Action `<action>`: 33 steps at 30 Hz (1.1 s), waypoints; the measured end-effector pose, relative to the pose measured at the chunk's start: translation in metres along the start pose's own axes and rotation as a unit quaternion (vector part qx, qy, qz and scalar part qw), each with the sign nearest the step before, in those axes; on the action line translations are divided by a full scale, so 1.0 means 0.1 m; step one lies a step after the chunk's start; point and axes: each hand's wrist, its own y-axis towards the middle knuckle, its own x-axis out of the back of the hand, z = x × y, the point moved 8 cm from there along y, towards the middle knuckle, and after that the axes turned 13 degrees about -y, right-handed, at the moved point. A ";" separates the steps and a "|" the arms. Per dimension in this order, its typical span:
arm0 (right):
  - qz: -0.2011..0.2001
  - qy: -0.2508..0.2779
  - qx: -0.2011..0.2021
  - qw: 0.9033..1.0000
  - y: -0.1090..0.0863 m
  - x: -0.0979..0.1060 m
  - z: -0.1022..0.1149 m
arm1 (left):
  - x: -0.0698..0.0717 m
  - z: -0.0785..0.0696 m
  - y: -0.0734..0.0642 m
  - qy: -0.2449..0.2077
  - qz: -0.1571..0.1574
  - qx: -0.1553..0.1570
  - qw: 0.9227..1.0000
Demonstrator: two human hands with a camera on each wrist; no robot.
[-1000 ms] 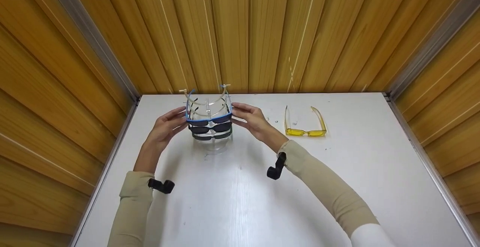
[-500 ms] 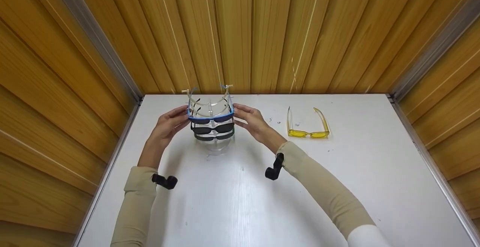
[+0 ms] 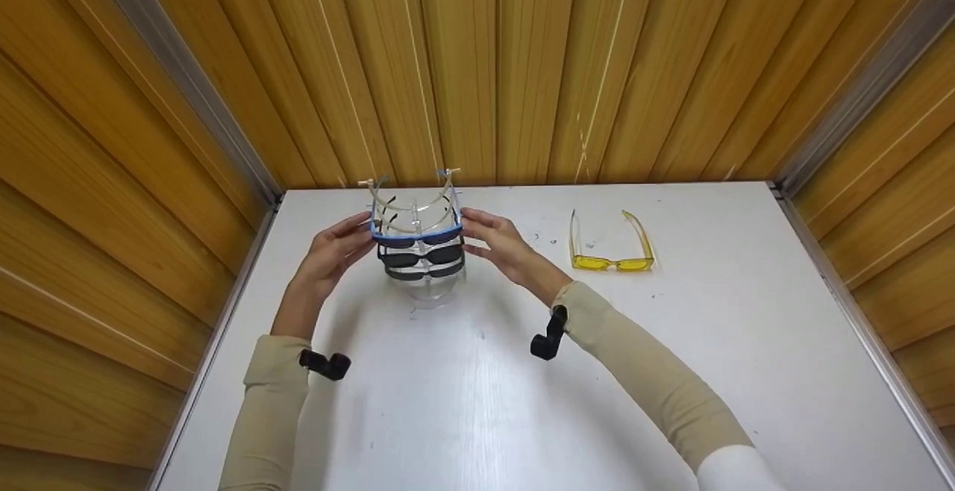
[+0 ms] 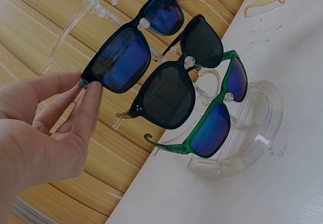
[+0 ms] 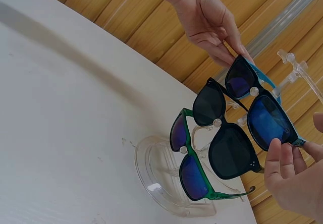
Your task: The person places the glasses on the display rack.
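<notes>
A clear plastic glasses stand (image 4: 267,128) holds three pairs of sunglasses one above another. The top pair, blue sunglasses (image 3: 418,240) with dark blue lenses, is gripped at both ends. My left hand (image 3: 327,256) pinches its left hinge corner between thumb and fingers. At the opposite corner my right hand (image 3: 506,246) pinches the frame the same way. Below sit black sunglasses (image 4: 169,93), and lowest are green sunglasses (image 5: 191,166) with blue-violet lenses. In both wrist views a clear nose peg shows at each bridge. The top arms of the stand rise behind the blue pair.
Yellow glasses (image 3: 612,263) rest on the white table (image 3: 477,401) to the right of the stand, temples unfolded toward the back. A wood-patterned wall (image 3: 492,66) rises behind the table's far edge. Small dark marks dot the tabletop.
The view shifts slightly with the head. Both hands stay at the corners of the blue sunglasses, which hold nearly the same place on the stand.
</notes>
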 end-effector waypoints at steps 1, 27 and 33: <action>0.002 -0.001 0.001 1.000 0.00 -0.01 0.00 | 0.01 0.00 0.00 -0.004 0.000 -0.001 1.000; 0.049 -0.079 0.010 0.996 -0.53 0.66 -0.11 | 0.19 0.14 -0.47 0.113 -0.004 0.030 0.993; 0.053 -0.090 0.016 0.994 -0.70 0.95 -0.20 | 0.02 0.31 -0.55 0.122 0.028 0.036 0.991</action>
